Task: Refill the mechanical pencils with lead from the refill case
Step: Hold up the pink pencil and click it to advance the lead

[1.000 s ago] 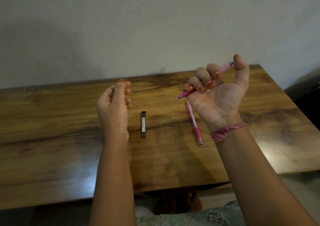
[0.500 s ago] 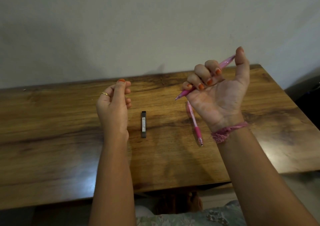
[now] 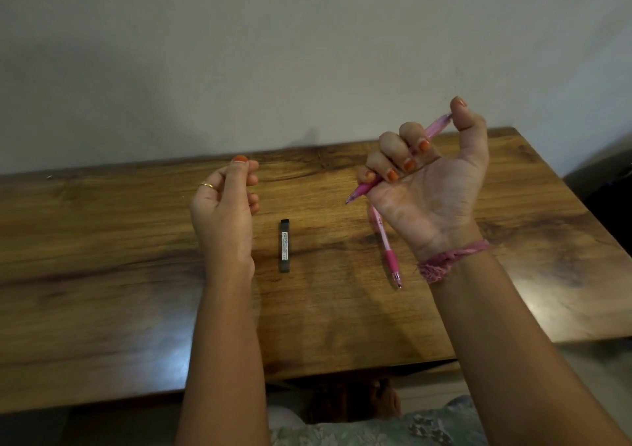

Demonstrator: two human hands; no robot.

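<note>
Pencil gripped in your right hand, refill case flat on the table

Pencil (image 3: 396,168), pink and translucent, sits in your right hand (image 3: 431,192). Four fingers (image 3: 390,158) curl round the barrel, orange nails facing the camera. Thumb (image 3: 466,114) stands up, its pad against the upper end of the pencil. Barrel runs diagonal: upper end by the thumb, tip poking out below the little finger, pointing down-left. Palm faces you, hand raised above the table (image 3: 102,274). Pink frayed wristband (image 3: 448,261) on that wrist.

Your left hand (image 3: 222,213) is raised too, off the surface, seen side-on. Fingers loosely curled, thumb tip (image 3: 239,162) meeting the fingertips as if pinching. Cannot tell whether anything thin is held there, nothing visible between them. Gold ring (image 3: 207,185) on one finger.

Refill case (image 3: 284,244), dark and slim with a white label, lies flat on the wood between your two forearms, long axis pointing away from you. Neither hand touches it.

Second pencil (image 3: 386,247), also pink, lies on the table right of the case, partly hidden behind your right hand, metal tip toward you.

Brown wood-grain table, plain pale wall (image 3: 307,52) behind it. Patterned green fabric (image 3: 376,428) at the bottom edge.
</note>
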